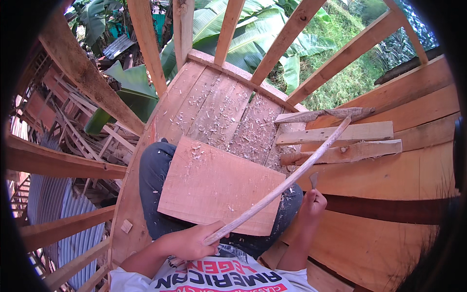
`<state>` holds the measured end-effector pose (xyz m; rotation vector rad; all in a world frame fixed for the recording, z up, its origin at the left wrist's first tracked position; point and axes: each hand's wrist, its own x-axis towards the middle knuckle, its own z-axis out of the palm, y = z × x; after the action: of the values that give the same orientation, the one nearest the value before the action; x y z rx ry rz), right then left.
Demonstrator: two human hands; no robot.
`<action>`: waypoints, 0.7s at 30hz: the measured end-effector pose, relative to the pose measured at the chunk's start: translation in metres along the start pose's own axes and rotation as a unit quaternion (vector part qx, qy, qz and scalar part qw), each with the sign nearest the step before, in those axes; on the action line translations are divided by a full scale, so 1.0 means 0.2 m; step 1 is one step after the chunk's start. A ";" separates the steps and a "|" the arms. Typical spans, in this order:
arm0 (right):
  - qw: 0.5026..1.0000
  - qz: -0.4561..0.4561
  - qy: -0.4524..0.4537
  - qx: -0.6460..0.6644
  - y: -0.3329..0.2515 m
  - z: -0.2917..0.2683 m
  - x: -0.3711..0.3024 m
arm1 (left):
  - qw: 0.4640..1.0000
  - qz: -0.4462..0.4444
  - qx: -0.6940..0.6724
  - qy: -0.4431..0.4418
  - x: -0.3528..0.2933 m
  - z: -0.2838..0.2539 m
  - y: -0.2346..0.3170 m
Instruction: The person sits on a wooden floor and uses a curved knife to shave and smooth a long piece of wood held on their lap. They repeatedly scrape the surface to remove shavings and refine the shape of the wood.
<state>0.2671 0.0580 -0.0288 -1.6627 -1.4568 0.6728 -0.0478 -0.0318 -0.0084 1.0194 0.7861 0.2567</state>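
Note:
My left hand (197, 242) is closed round the lower end of a long, peeled wooden stick (277, 191), which slants up and away to the right. Over at the right, my right hand (313, 204) is wrapped round a small knife, its handle hidden in the fist; the short curved blade (314, 180) points up, apart from the stick. Across my lap lies a flat wooden board (219, 187) with some shavings on it, and the stick passes above its right part.
Wood shavings (206, 104) litter the plank floor (177, 117). Rough wood offcuts (350, 134) lie at the right, by a plank wall (418, 168). Upright posts (146, 44) ring the platform edge. Beyond are banana leaves (248, 34), grass and corrugated metal sheets (80, 238). A small wood block (126, 226) rests at the left.

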 end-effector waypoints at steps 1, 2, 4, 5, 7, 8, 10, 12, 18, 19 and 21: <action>0.999 -0.004 -0.041 0.010 -0.03 0.03 -0.05 | 0.999 0.000 0.021 0.024 0.00 0.00 0.01; 0.996 -0.046 -0.078 -0.017 -0.08 0.07 -0.10 | 0.998 0.001 0.044 0.050 -0.01 0.01 0.04; 0.987 -0.093 -0.128 -0.035 -0.14 0.14 -0.19 | 0.990 0.013 0.086 0.107 0.00 0.02 0.09; 0.985 -0.096 -0.139 -0.027 -0.16 0.16 -0.22 | 0.985 0.025 0.106 0.134 0.01 0.03 0.12; 0.983 -0.095 -0.157 -0.024 -0.17 0.16 -0.25 | 0.976 0.037 0.132 0.167 0.03 0.04 0.15; 0.982 -0.091 -0.164 -0.029 -0.16 0.16 -0.25 | 0.974 0.037 0.138 0.173 0.04 0.04 0.15; 0.981 -0.090 -0.162 -0.054 -0.16 0.15 -0.26 | 0.971 0.028 0.146 0.187 0.04 0.06 0.17; 0.980 -0.093 -0.147 -0.101 -0.18 0.13 -0.25 | 0.968 0.008 0.145 0.205 0.04 0.08 0.18; 0.972 -0.144 -0.104 -0.156 -0.13 0.14 -0.23 | 0.963 -0.060 0.171 0.199 -0.01 0.08 0.19; 0.971 -0.145 -0.100 -0.163 -0.12 0.14 -0.22 | 0.962 -0.055 0.177 0.198 -0.02 0.08 0.19; 0.968 -0.152 -0.096 -0.174 -0.11 0.15 -0.21 | 0.960 -0.044 0.187 0.201 -0.03 0.08 0.18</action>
<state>0.2232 0.0239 -0.0316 -1.6094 -2.0140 0.4320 -0.0348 -0.0276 0.0296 1.3039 1.2818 0.2460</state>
